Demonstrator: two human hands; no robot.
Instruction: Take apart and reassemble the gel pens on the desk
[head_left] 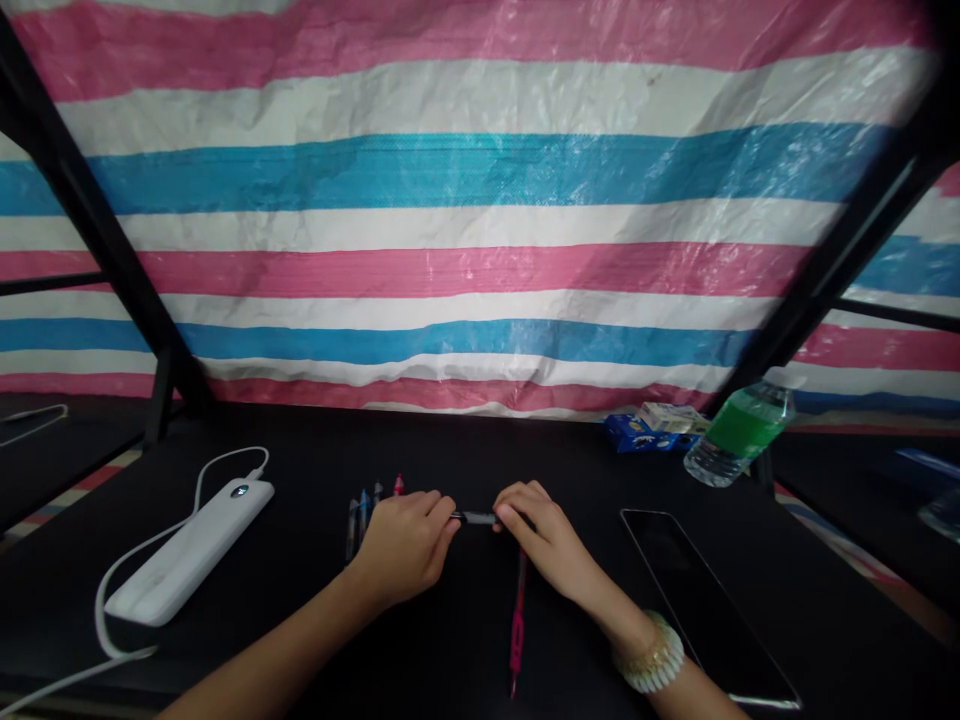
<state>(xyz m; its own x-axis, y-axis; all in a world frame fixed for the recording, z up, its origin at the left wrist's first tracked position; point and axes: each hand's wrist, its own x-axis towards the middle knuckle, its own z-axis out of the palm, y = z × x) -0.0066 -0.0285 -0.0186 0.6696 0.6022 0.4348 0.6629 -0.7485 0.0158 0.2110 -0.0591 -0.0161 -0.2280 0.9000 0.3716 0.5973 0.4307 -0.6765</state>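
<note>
Between my two hands a pen [477, 518] with a dark end and a greyish barrel lies level, just above the black table. My left hand [405, 540] is closed on its dark end. The fingertips of my right hand [546, 535] pinch the other end. Below my right hand a pink pen [517, 640] lies on the table, its upper end partly under the hand. Beside my left hand several pens lie in a row, among them a blue one [364, 508] and a red-tipped one [399, 485]; the hand hides their lower parts.
A white power bank [191, 550] with a cable lies at left. On the right lie a black phone [701, 600], a water bottle [742, 428] with a green label, and small blue boxes [637, 434]. Striped sheeting [480, 230] hangs behind the table [300, 440], between black frame bars.
</note>
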